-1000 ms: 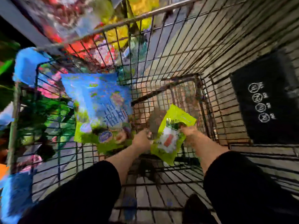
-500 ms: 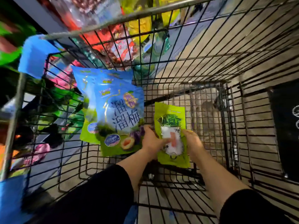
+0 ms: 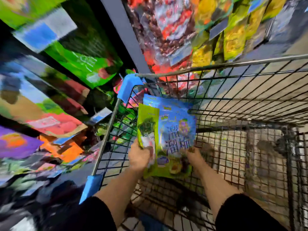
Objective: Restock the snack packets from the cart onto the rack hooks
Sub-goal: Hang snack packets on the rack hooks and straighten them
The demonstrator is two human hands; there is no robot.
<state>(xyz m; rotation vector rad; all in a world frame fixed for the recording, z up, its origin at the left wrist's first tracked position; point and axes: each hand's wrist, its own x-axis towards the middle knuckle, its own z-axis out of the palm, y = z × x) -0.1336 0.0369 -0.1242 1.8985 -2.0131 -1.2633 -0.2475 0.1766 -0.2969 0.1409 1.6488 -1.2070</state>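
Over the wire cart (image 3: pixel 216 65), my left hand (image 3: pixel 139 156) grips a small green snack packet (image 3: pixel 147 125) by its lower part. Upright, the packet overlaps the left edge of a larger blue snack packet (image 3: pixel 179 129) with a green bottom band. My right hand (image 3: pixel 194 154) holds the blue packet at its lower right corner. A second blue packet seems to sit behind it, its top edge showing. The view is blurred by motion, so the fingers are hard to make out.
Rack displays hung with bright packets fill the left side (image 3: pixel 80 64) and the top (image 3: pixel 175 30), all smeared. Blue plastic guards (image 3: pixel 128 85) cap the cart's left corners. The cart's wire floor (image 3: pixel 233 155) lies below my hands, tiled floor showing through it.
The green packet has shifted from right of the blue packets to in front of their left edge. My right hand moved onto the blue packet. The view swung up and left toward the rack.
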